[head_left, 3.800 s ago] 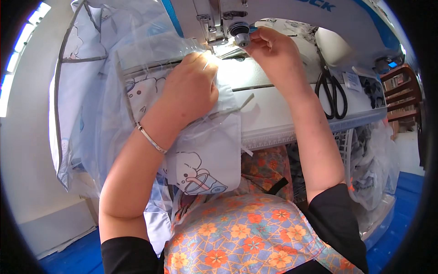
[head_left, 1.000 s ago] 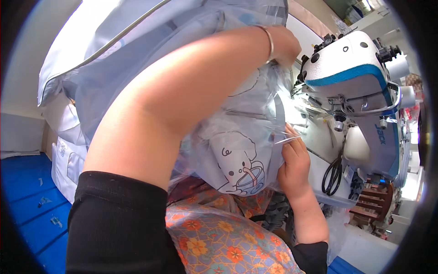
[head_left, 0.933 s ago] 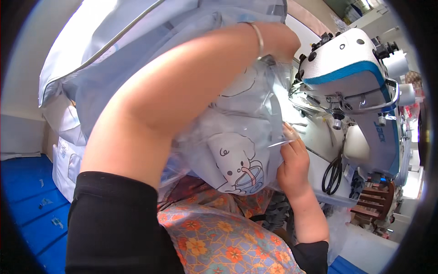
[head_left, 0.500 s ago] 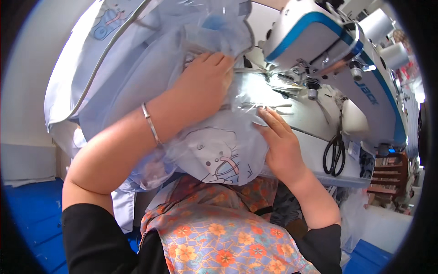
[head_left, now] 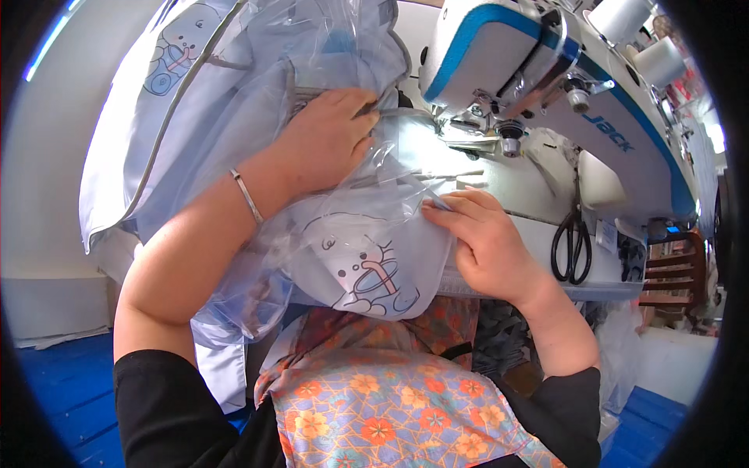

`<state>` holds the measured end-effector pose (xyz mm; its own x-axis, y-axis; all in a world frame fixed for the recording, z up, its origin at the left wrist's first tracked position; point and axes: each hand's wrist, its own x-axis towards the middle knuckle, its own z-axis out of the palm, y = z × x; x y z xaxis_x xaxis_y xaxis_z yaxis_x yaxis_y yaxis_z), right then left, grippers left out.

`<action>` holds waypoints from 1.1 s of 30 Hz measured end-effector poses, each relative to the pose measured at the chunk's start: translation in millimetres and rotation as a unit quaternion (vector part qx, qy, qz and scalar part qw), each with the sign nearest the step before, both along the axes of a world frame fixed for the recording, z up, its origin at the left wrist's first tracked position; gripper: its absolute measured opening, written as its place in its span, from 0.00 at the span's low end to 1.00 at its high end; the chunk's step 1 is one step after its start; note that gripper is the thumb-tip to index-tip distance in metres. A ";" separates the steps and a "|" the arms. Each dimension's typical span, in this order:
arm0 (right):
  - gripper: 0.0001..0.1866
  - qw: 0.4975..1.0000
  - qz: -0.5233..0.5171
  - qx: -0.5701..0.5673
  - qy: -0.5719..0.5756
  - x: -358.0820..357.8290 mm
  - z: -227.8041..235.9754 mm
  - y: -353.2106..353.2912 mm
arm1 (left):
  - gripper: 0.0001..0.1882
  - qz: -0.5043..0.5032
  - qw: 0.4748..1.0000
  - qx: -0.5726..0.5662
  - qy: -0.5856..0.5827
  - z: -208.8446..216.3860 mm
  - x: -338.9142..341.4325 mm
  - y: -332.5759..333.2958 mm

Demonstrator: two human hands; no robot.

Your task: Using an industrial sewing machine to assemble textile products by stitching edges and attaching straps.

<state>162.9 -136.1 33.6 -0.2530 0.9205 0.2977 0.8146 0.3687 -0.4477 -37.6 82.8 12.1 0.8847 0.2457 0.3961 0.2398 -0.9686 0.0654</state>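
A pale blue fabric piece (head_left: 417,288) with a printed cartoon animal and clear plastic film over it hangs at the table's front edge. My right hand (head_left: 484,242) pinches its upper right edge, fingers together. My left hand (head_left: 328,140), with a silver bangle at the wrist, grips the bunched fabric and film farther up, its fingers bent over the folds. Just right of my left hand is the lit needle area of a white and blue sewing machine (head_left: 468,58). The fingertips of my left hand are partly lost in the folds.
More pale blue fabric (head_left: 187,117) with grey piping is heaped at the left. Black-handled scissors (head_left: 572,253) lie on the table at the right. White thread cones (head_left: 659,62) stand behind the machine. A floral apron (head_left: 382,405) covers my lap.
My left hand has shifted slightly left with the bunched fabric. My right hand has drawn a little nearer, its fingers closing on the fabric edge. The whole view has also shifted somewhat.
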 end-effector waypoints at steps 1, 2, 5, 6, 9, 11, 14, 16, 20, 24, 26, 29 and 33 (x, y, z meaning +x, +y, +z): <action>0.28 1.000 0.026 -0.001 0.003 -1.3 8.2 -6.7 | 0.20 0.002 1.000 -0.022 0.002 8.9 -1.2 -4.2; 0.29 0.998 0.054 0.026 0.026 -3.0 16.9 -15.0 | 0.21 0.007 0.999 -0.052 0.014 20.2 -2.4 -12.1; 0.26 0.959 0.215 -0.083 0.164 -15.7 33.7 -40.2 | 0.25 -0.026 0.990 -0.132 -0.039 66.3 -21.6 -54.3; 0.23 0.928 0.235 -0.146 0.250 -16.3 37.5 -46.8 | 0.25 -0.038 0.991 -0.125 -0.024 76.2 -30.1 -77.1; 0.11 0.962 -0.061 -0.128 0.233 3.6 33.7 -42.6 | 0.29 -0.022 0.990 -0.103 0.089 86.5 -54.6 -143.8; 0.11 0.976 -0.093 -0.053 0.189 6.7 12.7 -27.0 | 0.29 0.012 0.989 -0.087 0.123 76.7 -57.5 -156.3; 0.15 0.990 -0.094 0.054 0.091 -6.0 -25.0 -7.0 | 0.26 0.020 0.986 -0.120 0.113 64.6 -63.5 -145.6; 0.19 0.980 -0.136 0.132 0.056 -19.9 -42.7 0.9 | 0.24 0.038 0.985 -0.148 0.083 62.1 -69.0 -138.7; 0.21 0.971 -0.182 0.117 0.104 -32.6 -44.3 -3.8 | 0.16 0.024 0.999 -0.042 0.008 55.8 -74.8 -147.2; 0.21 0.933 -0.207 0.039 0.293 -33.3 -28.2 -22.4 | 0.15 0.083 0.996 -0.009 0.026 35.8 -72.0 -136.5; 0.20 0.961 -0.221 0.002 0.166 -37.0 -28.5 -31.8 | 0.14 0.036 0.999 -0.005 0.014 29.9 -76.3 -120.4; 0.19 0.961 -0.187 0.199 0.031 -47.8 -42.2 -32.0 | 0.07 0.007 0.997 -0.082 0.003 46.4 -86.3 -100.3; 0.18 0.969 -0.214 0.125 0.014 -58.4 -55.2 -6.5 | 0.06 0.052 0.988 -0.144 0.002 105.8 -71.7 -105.9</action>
